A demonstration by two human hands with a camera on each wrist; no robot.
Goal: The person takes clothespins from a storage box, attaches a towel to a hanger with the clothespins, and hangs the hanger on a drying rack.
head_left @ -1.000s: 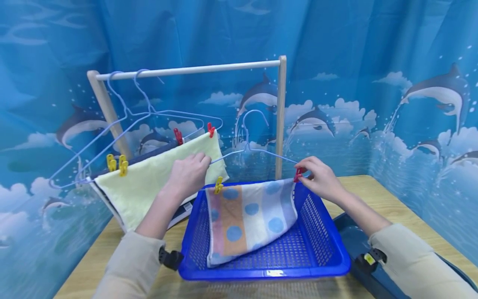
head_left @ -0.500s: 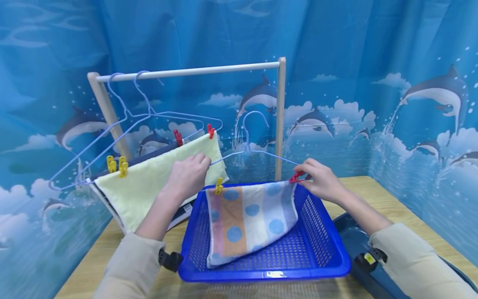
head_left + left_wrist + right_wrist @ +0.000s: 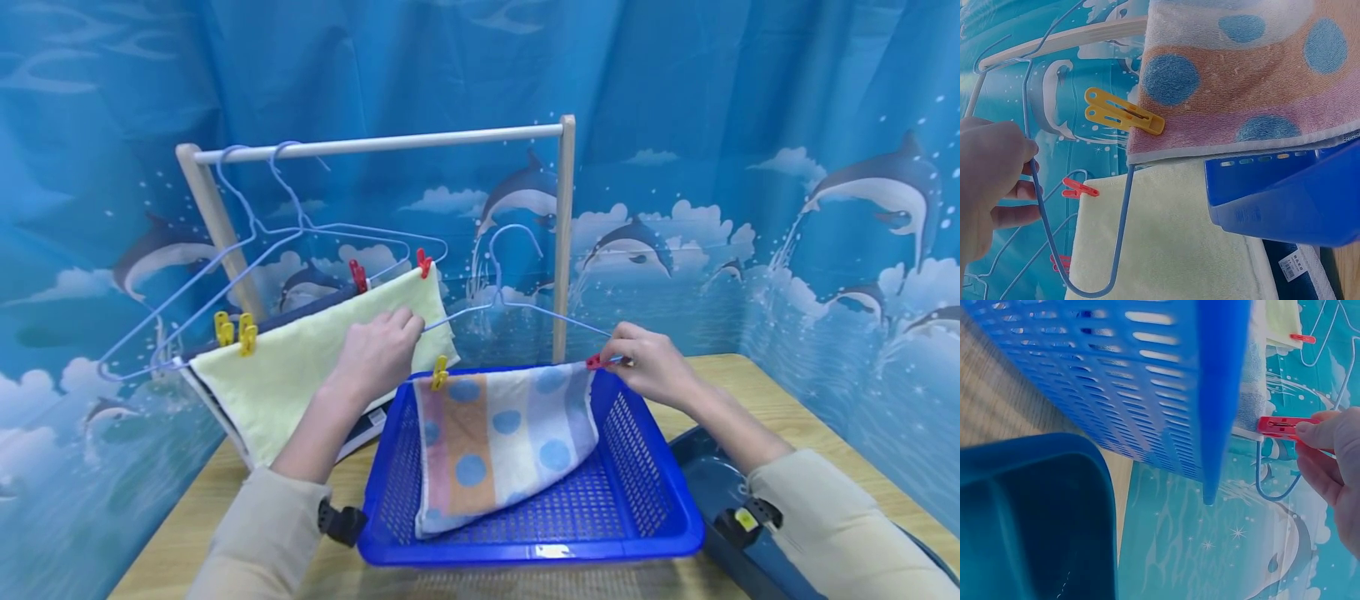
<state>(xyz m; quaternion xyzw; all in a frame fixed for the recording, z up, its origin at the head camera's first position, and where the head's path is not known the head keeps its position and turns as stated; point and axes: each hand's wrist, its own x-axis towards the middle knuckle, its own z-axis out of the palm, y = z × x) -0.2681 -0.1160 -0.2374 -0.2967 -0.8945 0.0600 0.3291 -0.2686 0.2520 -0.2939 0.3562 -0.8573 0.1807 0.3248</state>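
In the head view, my left hand [image 3: 378, 354] grips the left arm of a blue wire hanger [image 3: 498, 271], its fingers curled round the wire in the left wrist view. A striped towel with blue dots [image 3: 517, 450] hangs folded over the hanger's lower bar. Near the towel's left end sits a yellow clothespin [image 3: 1124, 112]. My right hand [image 3: 651, 367] pinches a red clothespin [image 3: 1285, 427], which lies level at the towel's right top corner with its nose over the fabric. The hanger's right end passes by my right fingers, partly hidden in the head view.
Below the towel stands a blue plastic basket [image 3: 525, 550]. On the left, a rack [image 3: 375, 143] bears two hangers with a pale yellow towel [image 3: 300, 379] and a dark cloth, pinned by red and yellow clothespins. A dark teal tub [image 3: 1100, 506] stands right of the basket.
The red clothespin has turned from upright to nearly level at the towel's corner. My right hand has shifted slightly right and tilted with it. My left hand has stayed in place.
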